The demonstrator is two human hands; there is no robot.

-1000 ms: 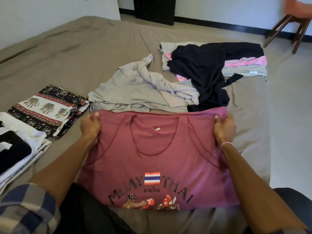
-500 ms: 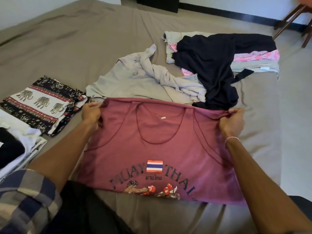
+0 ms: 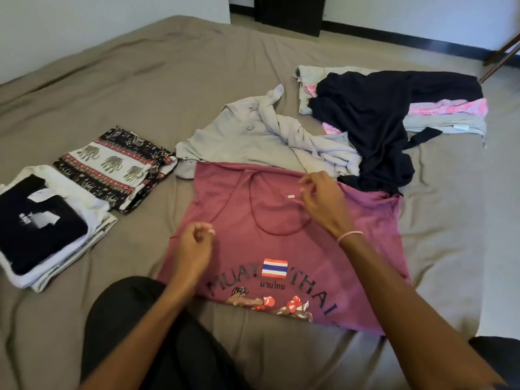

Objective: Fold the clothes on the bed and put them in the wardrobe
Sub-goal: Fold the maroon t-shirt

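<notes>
A dusty-red tank top printed with "MUAY THAI" and a flag lies flat on the bed in front of me, neck end away from me. My left hand hovers over its left armhole edge, fingers loosely curled, with nothing plainly held. Over the neckline, my right hand has relaxed, slightly bent fingers and also holds nothing. Beyond the top lie a crumpled grey shirt and a black garment on pink and grey clothes.
Folded elephant-print trousers and a folded stack topped by a black-and-white shirt sit to my left on the brown bed sheet. The bed's right edge drops to the floor. A dark door stands ahead.
Both hands let go of the tank top's shoulders. The top now lies flat, and my hands have drawn back over its armhole and neckline.
</notes>
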